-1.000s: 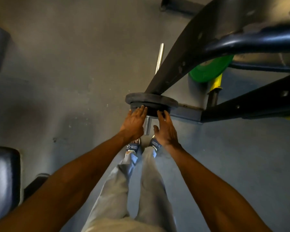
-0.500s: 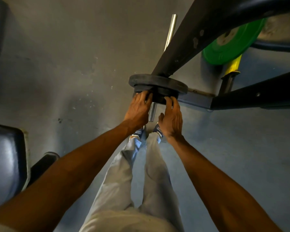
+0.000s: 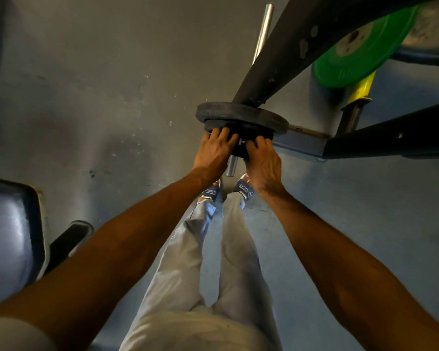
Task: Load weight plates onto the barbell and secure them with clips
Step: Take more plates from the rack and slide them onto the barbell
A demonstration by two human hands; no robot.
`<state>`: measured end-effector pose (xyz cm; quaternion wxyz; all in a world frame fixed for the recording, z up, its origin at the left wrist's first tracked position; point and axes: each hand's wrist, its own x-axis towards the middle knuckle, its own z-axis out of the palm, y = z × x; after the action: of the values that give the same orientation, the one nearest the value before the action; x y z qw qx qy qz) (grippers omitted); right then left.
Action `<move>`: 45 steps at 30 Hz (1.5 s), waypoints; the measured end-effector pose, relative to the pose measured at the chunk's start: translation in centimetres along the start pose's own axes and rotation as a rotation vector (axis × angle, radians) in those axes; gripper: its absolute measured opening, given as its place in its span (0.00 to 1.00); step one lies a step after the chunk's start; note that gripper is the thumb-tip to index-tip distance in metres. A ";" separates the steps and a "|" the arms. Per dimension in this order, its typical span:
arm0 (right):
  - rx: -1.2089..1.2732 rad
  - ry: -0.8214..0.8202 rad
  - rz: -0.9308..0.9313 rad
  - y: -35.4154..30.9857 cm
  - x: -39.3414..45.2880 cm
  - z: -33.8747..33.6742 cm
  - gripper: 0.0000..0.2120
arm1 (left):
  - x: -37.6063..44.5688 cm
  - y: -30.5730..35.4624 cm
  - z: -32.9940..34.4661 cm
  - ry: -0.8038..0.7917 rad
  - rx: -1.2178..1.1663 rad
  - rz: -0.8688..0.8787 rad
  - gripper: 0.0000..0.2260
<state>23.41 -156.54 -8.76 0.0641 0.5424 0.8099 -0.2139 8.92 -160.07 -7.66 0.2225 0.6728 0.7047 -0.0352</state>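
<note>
One head-worn wide-angle view looks steeply down from above the barbell (image 3: 231, 165) sleeve, along both forearms. The sleeve end sits just above frame centre, fairly near, with the floor (image 3: 91, 92) spreading behind it. A black rack (image 3: 287, 49) beam slants up to the right of the barbell; a bench (image 3: 10, 231) pad lies far to its lower left.

The blue slide straps (image 3: 243, 188) carry a white ringed three-pointed star emblem and small white lettering, too blurred to read; nothing else bears legible text.
</note>
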 end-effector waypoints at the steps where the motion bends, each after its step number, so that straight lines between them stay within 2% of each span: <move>1: -0.024 -0.029 -0.016 0.0 -0.5 0.1 0.16 | -0.5 0.0 0.2 0.001 0.013 0.010 0.31; 5: -0.029 -0.123 -0.023 -0.3 -2.9 0.4 0.18 | -2.6 -0.4 1.5 -0.017 0.083 0.049 0.31; 7: -0.018 -0.151 -0.013 -0.6 -3.8 0.4 0.18 | -3.6 -0.3 2.1 -0.048 0.076 0.040 0.28; 10: -0.001 -0.204 0.016 -1.3 -5.0 0.5 0.14 | -5.2 -0.2 2.6 -0.122 0.054 -0.010 0.21; 14: -0.014 -0.240 0.030 -2.2 -7.2 1.1 0.08 | -8.0 0.3 3.0 -0.201 0.019 -0.037 0.16; 21: -0.006 -0.255 0.055 -3.6 -13.8 0.8 0.11 | -14.1 1.2 1.9 -0.225 0.077 0.031 0.17; 24: 0.024 -0.188 0.095 -4.2 -17.2 -0.1 0.11 | -16.9 1.9 0.7 -0.173 0.066 0.080 0.13; 30: 0.059 0.006 -0.018 -3.5 -23.6 -2.7 0.11 | -21.7 4.2 -1.6 -0.140 -0.063 0.103 0.11; 35: 0.150 0.266 -0.146 -1.5 -28.7 -2.7 0.21 | -25.6 7.5 -3.1 -0.048 -0.181 0.078 0.09; 38: 0.158 0.416 -0.246 -0.4 -31.3 -2.9 0.24 | -28.1 8.8 -4.7 0.041 -0.189 0.085 0.08; 41: 0.165 0.487 -0.288 0.4 -33.8 -3.0 0.27 | -30.7 9.9 -6.6 0.082 -0.151 0.122 0.10; 45: 0.301 0.474 -0.211 2.0 -36.6 -3.2 0.27 | -33.6 11.8 -8.4 0.178 -0.107 0.189 0.11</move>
<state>40.37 -185.72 5.81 -0.2303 0.4934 0.8134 -0.2046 17.92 -187.35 14.92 0.1970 0.7239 0.6559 0.0832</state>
